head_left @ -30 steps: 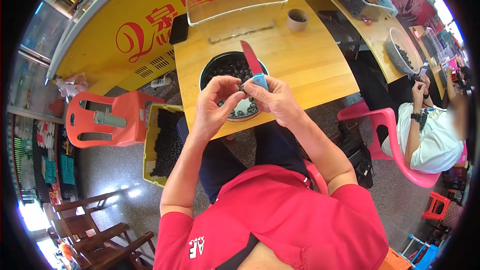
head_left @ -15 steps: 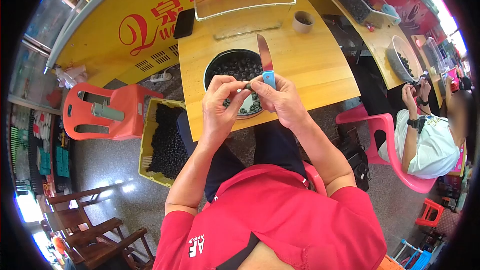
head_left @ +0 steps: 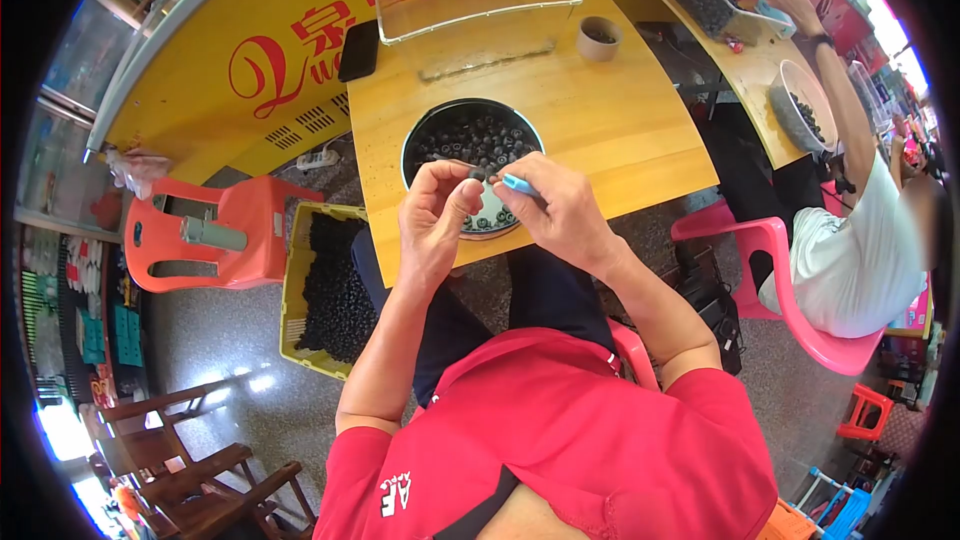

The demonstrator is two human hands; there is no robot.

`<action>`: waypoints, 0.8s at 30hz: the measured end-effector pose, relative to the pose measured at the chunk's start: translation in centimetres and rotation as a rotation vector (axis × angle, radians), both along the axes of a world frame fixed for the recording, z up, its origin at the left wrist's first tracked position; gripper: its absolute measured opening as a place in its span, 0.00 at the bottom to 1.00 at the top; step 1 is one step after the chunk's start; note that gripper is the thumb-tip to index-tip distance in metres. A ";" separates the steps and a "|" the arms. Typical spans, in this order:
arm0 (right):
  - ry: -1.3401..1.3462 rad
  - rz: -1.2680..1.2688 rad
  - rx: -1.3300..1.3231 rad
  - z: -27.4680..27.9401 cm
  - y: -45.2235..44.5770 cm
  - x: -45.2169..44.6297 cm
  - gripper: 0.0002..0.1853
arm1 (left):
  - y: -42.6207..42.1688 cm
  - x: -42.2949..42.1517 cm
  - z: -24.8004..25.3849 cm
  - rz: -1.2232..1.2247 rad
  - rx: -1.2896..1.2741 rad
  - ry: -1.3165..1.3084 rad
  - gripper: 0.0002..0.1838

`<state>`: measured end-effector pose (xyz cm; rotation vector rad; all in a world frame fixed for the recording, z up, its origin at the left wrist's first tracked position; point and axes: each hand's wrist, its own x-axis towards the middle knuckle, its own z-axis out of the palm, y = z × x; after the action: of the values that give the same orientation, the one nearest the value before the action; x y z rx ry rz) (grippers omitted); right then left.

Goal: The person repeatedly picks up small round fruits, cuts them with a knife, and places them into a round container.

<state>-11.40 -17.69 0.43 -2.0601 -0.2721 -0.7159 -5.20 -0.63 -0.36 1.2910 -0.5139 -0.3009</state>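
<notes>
A small dark round piece [head_left: 479, 174] is pinched in the fingertips of my left hand [head_left: 435, 215]. My right hand [head_left: 565, 210] is closed around the blue handle of a knife [head_left: 520, 185], its fingertips close beside the piece. The knife's blade can hardly be made out. Under both hands is a round bowl [head_left: 407, 145] on the table, holding many small black ring-like parts [head_left: 480, 135]; several more lie on a pale patch at its near side, partly covered by my hands.
The wooden table [head_left: 620, 130] also carries a clear plastic bin [head_left: 480, 25], a black phone [head_left: 358, 52] and a small cup [head_left: 599, 39]. A yellow crate [head_left: 290, 325] of black parts stands left of my legs, beside a red chair [head_left: 255, 230]. At right sits another person [head_left: 850, 270].
The knife has swung down from upright in my right hand, its handle now pointing at the left fingertips. The other person has raised an arm toward the bin at upper right.
</notes>
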 end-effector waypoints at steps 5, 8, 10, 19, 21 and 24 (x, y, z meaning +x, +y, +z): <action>-0.050 -0.063 -0.169 -0.3 -0.4 -0.1 0.08 | -0.4 -0.1 0.1 -0.008 -0.014 -0.009 0.09; -0.065 -0.092 -0.205 -0.5 -0.6 -0.1 0.08 | -0.3 0.0 -0.1 -0.019 -0.013 -0.009 0.08; -0.070 -0.106 -0.226 -0.4 -0.7 -0.1 0.08 | -0.5 0.0 0.0 -0.009 -0.013 -0.012 0.08; 0.068 -0.280 -0.280 -2.5 -1.7 0.6 0.06 | 0.6 -0.2 0.8 -0.147 -0.300 0.025 0.08; 0.089 -0.318 -0.199 -2.5 -2.5 0.5 0.06 | 1.7 -0.4 1.4 -0.072 -0.229 -0.081 0.08; 0.148 -0.340 -0.090 -1.8 -3.0 0.0 0.08 | 5.5 0.8 0.0 0.151 -0.054 -0.167 0.06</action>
<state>-11.38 -20.71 -1.37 -2.2598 0.1363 -0.7584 -4.43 4.84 -0.38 1.3007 -0.5591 -0.0531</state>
